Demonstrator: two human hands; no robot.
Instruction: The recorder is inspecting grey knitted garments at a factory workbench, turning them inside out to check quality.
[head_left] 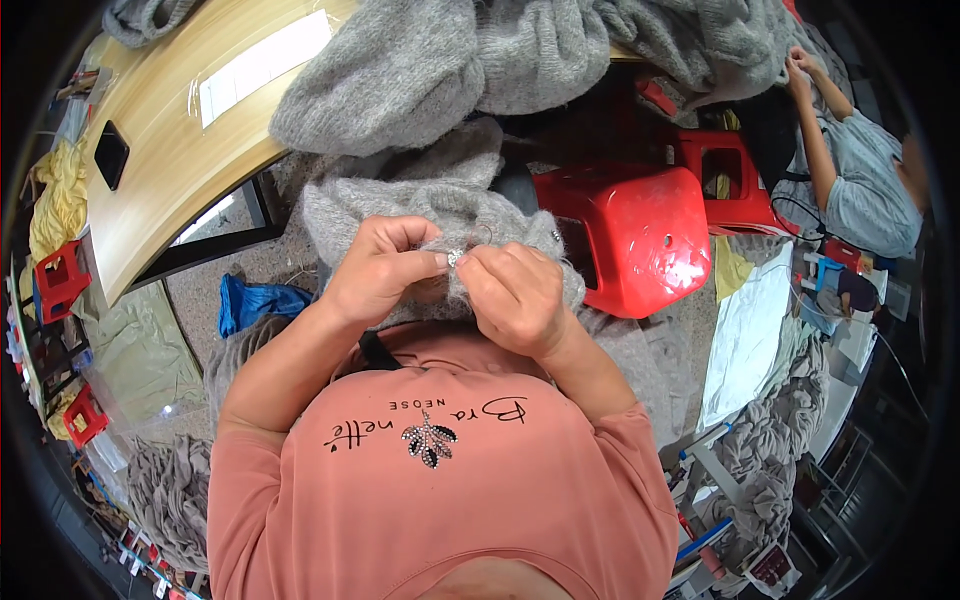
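Note:
A fuzzy grey knitted garment (337, 215) lies bunched across my lap. At its middle is a small, shiny, silvery button-like piece (455, 257). My left hand (385, 270) pinches the knit, its thumb tip against the left side of the shiny piece. From the right, my right hand (517, 295) is closed with its fingertips pressed to the other side of it. A thin dark loop, perhaps thread, shows just above the right fingers. Whether a needle is between those fingertips is too small to tell. Another small shiny spot sits on the knit further right.
Ahead, more grey knitwear (385, 80) hangs over the edge of a wooden table (165, 130) bearing a phone (111, 155) and white paper (263, 68). Red plastic stools (655, 240) stand to the right. A co-worker (865, 180) sits at far right. Blue plastic (255, 303) lies at left.

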